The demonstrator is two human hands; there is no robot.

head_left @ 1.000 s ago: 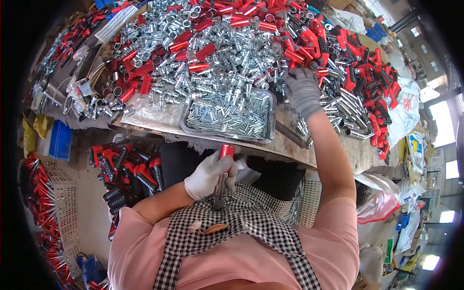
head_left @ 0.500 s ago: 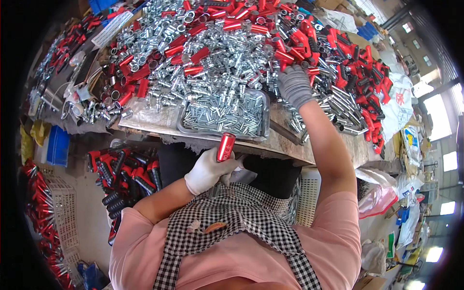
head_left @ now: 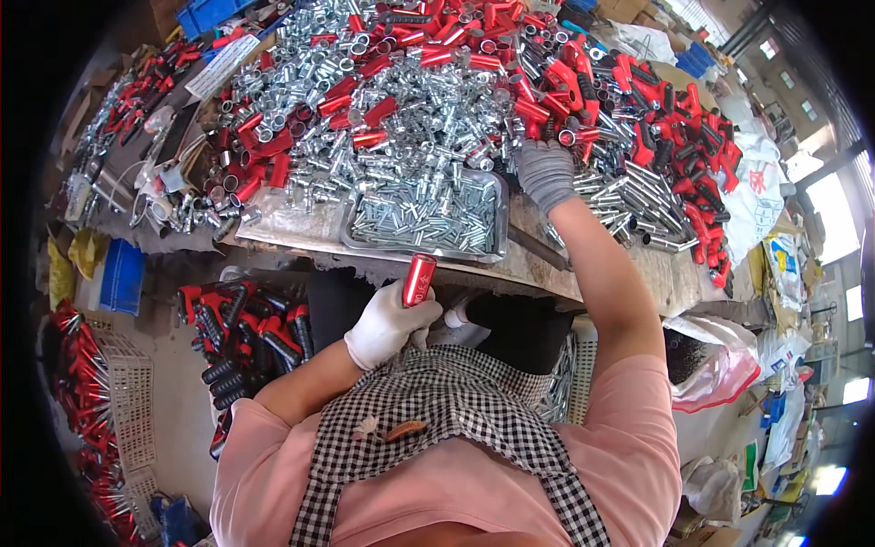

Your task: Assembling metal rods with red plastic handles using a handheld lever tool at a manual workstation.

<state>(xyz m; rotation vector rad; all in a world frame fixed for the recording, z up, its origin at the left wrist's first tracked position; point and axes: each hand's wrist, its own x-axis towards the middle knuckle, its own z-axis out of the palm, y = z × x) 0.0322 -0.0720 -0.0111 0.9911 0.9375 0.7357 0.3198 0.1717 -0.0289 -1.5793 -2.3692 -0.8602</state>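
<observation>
A red metal tube point(head_left: 418, 279) stands nearly upright in my left hand point(head_left: 383, 326), which wears a white glove and is closed round its lower part, in front of the table edge. My right hand point(head_left: 547, 175), in a grey glove, reaches onto the table among loose metal parts. Its fingertips dip into the pile beside some red tubes point(head_left: 532, 111), and what they touch is hidden. Left of that hand, a clear plastic tray point(head_left: 498, 248) holds many small silver pins. Behind the tray spreads a heap of shiny silver fittings point(head_left: 428, 118).
Red and black handles point(head_left: 670, 118) and long silver tubes point(head_left: 629, 205) lie at the right of the table point(head_left: 301, 223). Below its left side is a pile of black-and-red grips point(head_left: 264, 328). A crate point(head_left: 132, 401) with red parts stands at far left.
My right hand has shifted slightly left and toward me over the pile. The left hand keeps its hold on the red tube, which has moved slightly left.
</observation>
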